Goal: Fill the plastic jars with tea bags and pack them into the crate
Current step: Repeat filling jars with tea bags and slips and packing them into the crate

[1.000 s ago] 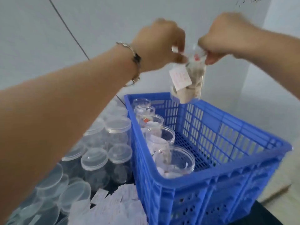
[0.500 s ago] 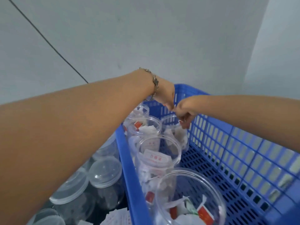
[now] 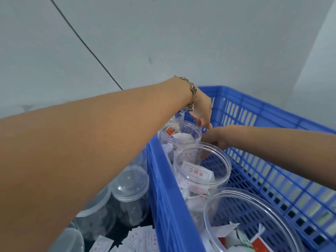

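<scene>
A blue plastic crate (image 3: 169, 180) fills the right half of the head view. Along its left wall stands a row of clear open jars: a far jar (image 3: 181, 133), a middle jar (image 3: 201, 171) with a red-printed card on top, and a near jar (image 3: 254, 220), all holding tea bags. My left hand (image 3: 201, 111), a bracelet on its wrist, reaches down into the crate's far end beside the far jar. Just right of it my right hand (image 3: 213, 140) dips behind the middle jar's rim. Both hands' fingertips are hidden, and no jar shows between them.
Outside the crate on the left stand several clear lidded jars (image 3: 131, 182) on a dark surface. Loose white packets (image 3: 138, 239) lie at the bottom edge. A grey wall stands close behind. The crate's perforated floor (image 3: 254, 180) is bare on the right side.
Both hands held a filled jar high above the crate, then lowered it into the far end. They now sit deeper in the crate, and that jar is out of sight behind the others.
</scene>
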The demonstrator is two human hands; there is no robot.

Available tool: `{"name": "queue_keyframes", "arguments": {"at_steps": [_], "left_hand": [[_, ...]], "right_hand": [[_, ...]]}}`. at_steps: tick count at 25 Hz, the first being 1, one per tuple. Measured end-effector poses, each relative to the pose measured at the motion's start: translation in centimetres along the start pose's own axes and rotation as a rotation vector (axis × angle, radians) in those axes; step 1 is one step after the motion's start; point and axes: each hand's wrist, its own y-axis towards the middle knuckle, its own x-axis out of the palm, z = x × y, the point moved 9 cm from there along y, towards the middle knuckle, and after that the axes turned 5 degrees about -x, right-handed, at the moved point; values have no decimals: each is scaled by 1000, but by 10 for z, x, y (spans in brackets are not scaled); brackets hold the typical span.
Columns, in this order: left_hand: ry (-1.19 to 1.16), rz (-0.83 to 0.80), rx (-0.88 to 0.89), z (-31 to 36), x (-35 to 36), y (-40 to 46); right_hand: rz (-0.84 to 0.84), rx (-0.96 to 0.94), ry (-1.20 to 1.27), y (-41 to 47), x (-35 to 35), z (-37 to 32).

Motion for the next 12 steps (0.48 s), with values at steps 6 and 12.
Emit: {"name": "queue_keyframes", "arguments": {"at_steps": [6,12], "left_hand": [[-174,125,-55,-36,-25,-47],[-255,323,-308,-135,-49,-159]], "right_hand": [[18,-55,-261,-37,-27,-25],[240,-559,-126,-157,-62,-182]]}}
